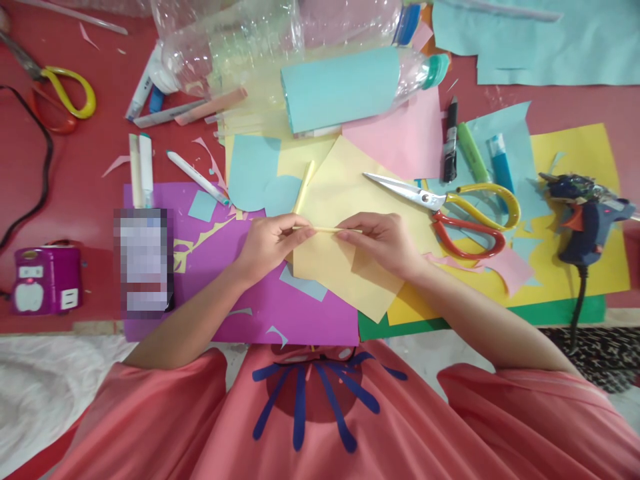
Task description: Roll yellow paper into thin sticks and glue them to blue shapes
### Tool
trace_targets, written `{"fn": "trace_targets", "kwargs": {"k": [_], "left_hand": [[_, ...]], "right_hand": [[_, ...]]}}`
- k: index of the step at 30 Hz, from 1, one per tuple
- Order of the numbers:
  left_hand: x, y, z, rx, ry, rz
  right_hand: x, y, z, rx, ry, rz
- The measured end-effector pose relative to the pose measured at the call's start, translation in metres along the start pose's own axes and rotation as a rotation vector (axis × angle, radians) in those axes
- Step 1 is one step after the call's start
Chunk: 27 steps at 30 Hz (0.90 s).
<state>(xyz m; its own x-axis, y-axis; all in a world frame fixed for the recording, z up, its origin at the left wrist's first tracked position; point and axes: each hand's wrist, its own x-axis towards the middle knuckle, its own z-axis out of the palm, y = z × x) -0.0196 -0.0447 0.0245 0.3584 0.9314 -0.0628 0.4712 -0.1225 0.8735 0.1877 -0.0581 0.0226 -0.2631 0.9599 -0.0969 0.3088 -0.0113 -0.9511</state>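
Between my two hands runs a thin, pale yellow paper roll (326, 230), held level over a pale yellow sheet (340, 173). My left hand (274, 241) pinches its left end with thumb and fingers. At the other end, my right hand (376, 239) pinches it the same way. Just beyond my left fingers lies a second pale yellow paper roll (304, 187). Scissors (434, 201) with yellow and red handles rest, blades apart, beyond my right hand. Light blue paper pieces (255, 172) lie near my left hand.
A bottle wrapped in blue paper (345, 87) lies at the back beside clear plastic bottles (240, 33). A glue gun (585, 220) is on yellow paper at right. A phone (145, 260) and a purple box (47, 280) lie left. Markers and paper scraps surround purple paper (320, 320).
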Motion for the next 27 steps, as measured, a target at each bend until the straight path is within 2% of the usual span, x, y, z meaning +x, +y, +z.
{"fn": "trace_targets", "kwargs": {"k": [10,27], "left_hand": [[-0.0018,-0.0016,0.0002,-0.002,0.001,0.029],[-0.0002,-0.0005,0.003,-0.194,0.013,-0.069]], "right_hand": [[0.0008,0.0013,-0.0032,-0.008,0.011,0.022],[0.0035,0.0061,-0.0007,0.237,0.085,0.139]]}}
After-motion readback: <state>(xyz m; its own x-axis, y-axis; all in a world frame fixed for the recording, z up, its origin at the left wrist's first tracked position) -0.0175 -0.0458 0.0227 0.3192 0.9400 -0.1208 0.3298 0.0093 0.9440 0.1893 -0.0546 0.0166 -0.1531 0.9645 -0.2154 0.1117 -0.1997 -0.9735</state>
